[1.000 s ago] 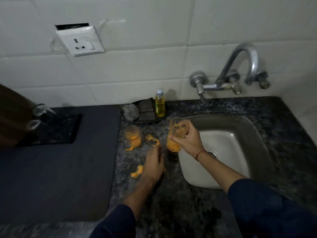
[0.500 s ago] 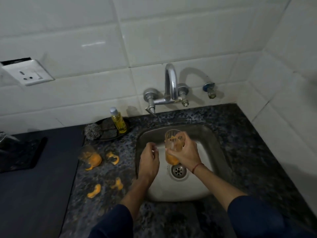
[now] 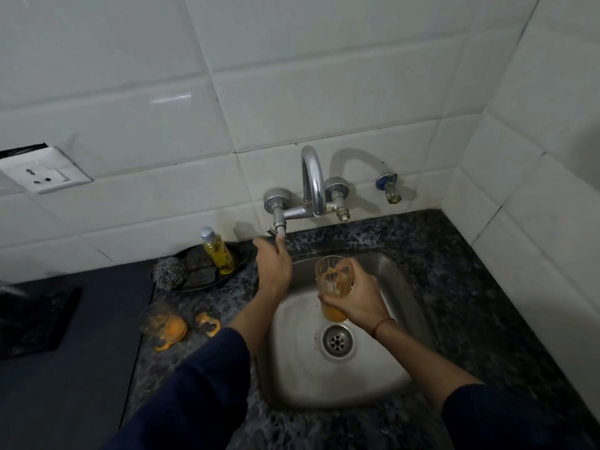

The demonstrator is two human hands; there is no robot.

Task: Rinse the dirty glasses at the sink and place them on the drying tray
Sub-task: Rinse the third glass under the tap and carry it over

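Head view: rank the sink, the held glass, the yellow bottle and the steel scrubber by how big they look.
1. Sink
2. Held glass, though it is nearer the camera
3. Yellow bottle
4. Steel scrubber, which looks close to the bottle, so their order is unsure

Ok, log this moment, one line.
left hand: touches steel tap handle | right hand: holds orange-smeared clear glass over steel sink | stage: pre-rinse

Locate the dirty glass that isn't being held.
Head view: the unheld glass sits on the counter left of the sink, beside orange scraps and nearer the camera than the scrubber dish.
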